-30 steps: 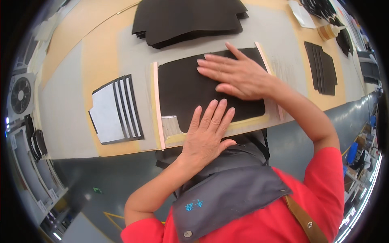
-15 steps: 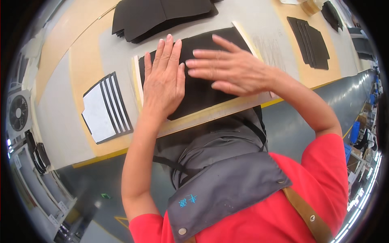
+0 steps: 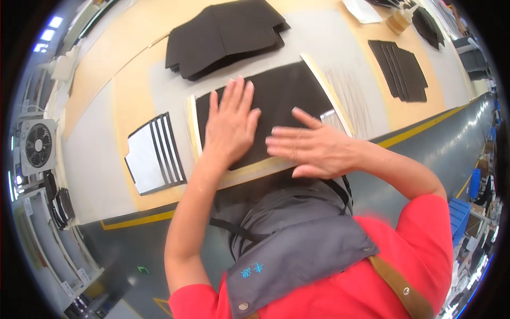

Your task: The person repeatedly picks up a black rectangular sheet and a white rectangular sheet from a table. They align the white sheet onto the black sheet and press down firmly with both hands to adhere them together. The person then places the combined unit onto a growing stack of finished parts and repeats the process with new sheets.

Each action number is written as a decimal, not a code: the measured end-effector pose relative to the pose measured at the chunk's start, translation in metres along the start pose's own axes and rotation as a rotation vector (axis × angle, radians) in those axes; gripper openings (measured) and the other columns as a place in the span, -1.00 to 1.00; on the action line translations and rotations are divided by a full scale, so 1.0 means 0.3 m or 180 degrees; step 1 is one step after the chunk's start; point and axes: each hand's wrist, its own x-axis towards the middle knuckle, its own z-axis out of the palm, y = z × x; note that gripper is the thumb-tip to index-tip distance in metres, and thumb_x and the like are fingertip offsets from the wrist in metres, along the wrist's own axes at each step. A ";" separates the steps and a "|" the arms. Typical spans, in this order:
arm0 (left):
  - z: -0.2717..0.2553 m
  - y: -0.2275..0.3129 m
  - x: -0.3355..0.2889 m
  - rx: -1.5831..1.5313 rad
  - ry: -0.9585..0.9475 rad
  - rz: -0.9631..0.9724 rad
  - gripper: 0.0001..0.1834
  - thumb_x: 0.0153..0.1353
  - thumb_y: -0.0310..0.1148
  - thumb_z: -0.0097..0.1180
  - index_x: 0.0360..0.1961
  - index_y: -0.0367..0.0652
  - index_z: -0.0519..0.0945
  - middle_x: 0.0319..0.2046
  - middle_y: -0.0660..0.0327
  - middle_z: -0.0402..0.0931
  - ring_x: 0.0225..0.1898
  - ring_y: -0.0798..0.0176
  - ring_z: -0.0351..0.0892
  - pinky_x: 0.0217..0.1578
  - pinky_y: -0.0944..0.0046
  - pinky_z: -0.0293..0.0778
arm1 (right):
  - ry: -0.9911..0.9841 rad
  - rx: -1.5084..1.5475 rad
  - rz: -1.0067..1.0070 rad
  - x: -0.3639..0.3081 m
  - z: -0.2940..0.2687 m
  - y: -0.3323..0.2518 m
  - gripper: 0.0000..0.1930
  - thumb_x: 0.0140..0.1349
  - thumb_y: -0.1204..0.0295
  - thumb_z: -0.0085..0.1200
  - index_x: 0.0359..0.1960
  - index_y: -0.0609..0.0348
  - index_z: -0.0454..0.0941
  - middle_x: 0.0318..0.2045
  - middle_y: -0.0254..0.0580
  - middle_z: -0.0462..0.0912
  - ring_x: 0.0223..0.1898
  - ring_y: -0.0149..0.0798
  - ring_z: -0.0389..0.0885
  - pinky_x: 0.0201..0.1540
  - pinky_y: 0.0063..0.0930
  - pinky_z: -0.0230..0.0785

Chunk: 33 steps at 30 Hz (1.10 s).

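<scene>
A flat black panel [image 3: 287,90] lies on the worktable in front of me, bordered by pale strips [image 3: 326,95] at its sides and along the table's front edge. My left hand [image 3: 231,125] rests flat on the panel's left part, fingers stretched away from me. Over its near right part is my right hand [image 3: 316,146], fingers extended toward the left, holding nothing; whether it touches the panel I cannot tell. A small white patch [image 3: 328,115] shows at the panel's right edge, above my right wrist.
Beyond the panel sits a stack of black panels [image 3: 226,37]. A white piece with black-edged strips [image 3: 154,154] lies at left, overlapping black pieces [image 3: 398,72] at right. Farther right are a tape roll [image 3: 398,22] and a white sheet [image 3: 363,10]. A fan [image 3: 39,143] stands at far left.
My right hand has moved nearer to me, toward the panel's front edge, and the white patch now shows. My left hand stays flat on the panel. The whole view has shifted slightly.
</scene>
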 end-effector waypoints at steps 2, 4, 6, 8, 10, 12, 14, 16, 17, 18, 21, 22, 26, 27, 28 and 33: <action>-0.051 0.091 -0.052 -0.0300 -0.0160 0.0177 -0.29 0.49 -0.21 0.04 0.56 -0.31 0.24 0.59 -0.11 0.15 0.62 -0.15 0.07 0.57 -0.27 -0.06 | 0.0452 -0.0079 0.0460 0.006 -0.030 0.056 -0.34 0.64 -0.09 -0.27 0.59 -0.01 0.25 0.62 -0.28 0.20 0.66 -0.18 0.05 0.69 0.15 -0.39; -0.048 0.191 -0.126 -0.0549 -0.0440 0.0343 -0.23 0.45 -0.12 0.09 0.53 -0.37 0.26 0.58 -0.14 0.14 0.63 -0.16 0.04 0.57 -0.28 -0.08 | 0.0362 -0.0150 0.0720 0.025 -0.036 0.088 -0.32 0.65 -0.13 -0.43 0.62 -0.09 0.21 0.65 -0.37 0.15 0.68 -0.20 -0.06 0.69 0.13 -0.53; -0.031 0.247 -0.189 -0.0497 -0.0585 0.0417 -0.16 0.45 -0.04 0.11 0.56 -0.36 0.22 0.59 -0.12 0.14 0.65 -0.11 -0.01 0.59 -0.24 -0.11 | 0.0073 -0.0107 0.0583 0.066 -0.010 0.112 -0.35 0.66 -0.10 -0.43 0.61 -0.10 0.24 0.64 -0.38 0.18 0.68 -0.21 -0.05 0.69 0.16 -0.49; -0.008 0.260 -0.208 -0.0410 -0.0616 0.0408 -0.12 0.44 0.04 0.11 0.58 -0.32 0.20 0.59 -0.06 0.14 0.66 -0.06 -0.02 0.60 -0.19 -0.13 | -0.0013 -0.0198 0.0535 0.103 0.009 0.150 -0.36 0.67 -0.09 -0.44 0.60 -0.10 0.26 0.63 -0.39 0.21 0.68 -0.22 -0.03 0.69 0.18 -0.46; -0.025 0.261 -0.200 -0.0417 -0.0646 0.0394 -0.11 0.45 0.07 0.10 0.59 -0.29 0.19 0.61 -0.03 0.12 0.66 -0.03 -0.01 0.61 -0.16 -0.14 | -0.0019 -0.0356 0.0480 0.148 0.027 0.198 -0.36 0.67 -0.09 -0.45 0.60 -0.10 0.27 0.62 -0.39 0.23 0.68 -0.22 -0.02 0.68 0.20 -0.44; -0.030 0.270 -0.196 -0.0430 -0.0691 0.0380 -0.11 0.45 0.08 0.08 0.60 -0.26 0.18 0.62 0.00 0.10 0.66 -0.01 -0.01 0.61 -0.15 -0.15 | 0.0126 -0.0629 0.0484 0.192 0.024 0.270 -0.36 0.67 -0.09 -0.47 0.59 -0.09 0.28 0.61 -0.39 0.25 0.67 -0.22 -0.01 0.68 0.22 -0.41; -0.035 0.265 -0.198 -0.0390 -0.0744 0.0363 -0.12 0.46 0.09 0.07 0.61 -0.24 0.17 0.62 0.01 0.09 0.66 0.00 -0.02 0.61 -0.14 -0.15 | 0.0264 -0.0700 0.0587 0.245 0.023 0.318 -0.34 0.67 -0.11 -0.50 0.58 -0.08 0.29 0.61 -0.39 0.25 0.67 -0.22 0.00 0.68 0.19 -0.39; -0.034 0.265 -0.193 -0.0400 -0.0800 0.0352 -0.11 0.46 0.09 0.06 0.62 -0.23 0.15 0.63 0.00 0.07 0.66 -0.01 -0.02 0.61 -0.16 -0.16 | 0.0377 -0.0933 0.0734 0.262 0.028 0.354 -0.32 0.66 -0.13 -0.52 0.58 -0.07 0.29 0.61 -0.38 0.24 0.67 -0.22 -0.02 0.69 0.18 -0.40; -0.035 0.267 -0.190 -0.0410 -0.0830 0.0356 -0.10 0.47 0.10 0.06 0.62 -0.23 0.14 0.63 0.00 0.06 0.67 -0.01 -0.03 0.61 -0.17 -0.16 | 0.0645 -0.1155 0.0715 0.257 0.032 0.365 -0.37 0.66 -0.11 -0.36 0.51 -0.02 0.39 0.54 -0.31 0.37 0.61 -0.17 0.16 0.66 0.07 -0.14; -0.039 0.262 -0.193 -0.0453 -0.0861 0.0310 -0.10 0.47 0.09 0.07 0.63 -0.22 0.13 0.64 -0.01 0.05 0.67 -0.02 -0.03 0.61 -0.18 -0.17 | 0.0966 -0.0995 0.0762 0.254 0.020 0.388 -0.41 0.64 -0.06 -0.26 0.45 0.00 0.45 0.46 -0.30 0.46 0.55 -0.15 0.26 0.60 0.03 -0.01; -0.064 0.257 -0.160 -0.0677 -0.0932 0.0206 -0.09 0.47 0.08 0.07 0.64 -0.22 0.10 0.65 -0.03 0.00 0.67 -0.07 -0.06 0.60 -0.24 -0.20 | 0.2063 -0.0405 0.0940 0.166 -0.097 0.471 -0.66 0.48 0.17 0.18 0.13 0.05 0.71 0.05 -0.29 0.79 0.20 -0.10 0.63 0.27 -0.12 0.46; -0.075 0.239 -0.140 -0.0598 -0.0754 0.0174 -0.10 0.48 0.07 0.07 0.64 -0.22 0.10 0.65 -0.04 0.00 0.67 -0.09 -0.06 0.60 -0.24 -0.20 | 0.2071 -0.0244 0.1211 0.145 -0.145 0.464 -0.74 0.43 0.21 0.23 0.02 0.03 0.74 -0.09 -0.27 0.81 0.13 -0.09 0.65 0.22 -0.14 0.48; -0.049 0.145 0.004 -0.0111 -0.0156 0.0008 -0.13 0.51 0.08 0.02 0.63 -0.22 0.11 0.64 -0.02 0.04 0.66 -0.04 -0.02 0.60 -0.23 -0.20 | 0.1138 0.0388 0.1666 0.072 -0.208 0.471 -0.75 0.39 0.24 0.27 -0.01 0.04 0.72 -0.04 -0.19 0.74 0.12 -0.07 0.60 0.23 -0.17 0.42; 0.003 0.125 0.003 -0.0055 -0.0280 -0.0112 -0.14 0.53 0.11 -0.01 0.63 -0.21 0.13 0.64 0.00 0.06 0.66 -0.01 -0.01 0.61 -0.22 -0.19 | 0.1051 0.0538 0.1631 0.073 -0.197 0.464 -0.76 0.36 0.23 0.28 -0.04 0.04 0.72 -0.07 -0.19 0.73 0.11 -0.07 0.60 0.22 -0.17 0.41; 0.018 0.122 0.009 -0.0081 -0.0262 -0.0101 -0.14 0.53 0.11 -0.01 0.63 -0.20 0.13 0.64 0.00 0.06 0.66 -0.01 -0.01 0.61 -0.22 -0.19 | 0.0849 0.0352 0.1714 0.081 -0.199 0.454 -0.77 0.35 0.23 0.30 -0.07 0.04 0.71 -0.10 -0.20 0.72 0.09 -0.09 0.60 0.21 -0.16 0.39; 0.018 0.110 0.010 -0.0746 0.0069 -0.0181 -0.26 0.56 0.04 -0.01 0.59 -0.16 0.26 0.59 -0.04 0.18 0.64 -0.06 0.05 0.61 -0.20 -0.21 | 0.0332 -0.0037 0.1857 0.122 -0.191 0.474 -0.77 0.27 0.21 0.37 -0.21 0.02 0.63 -0.20 -0.27 0.66 0.01 -0.10 0.58 0.17 -0.15 0.28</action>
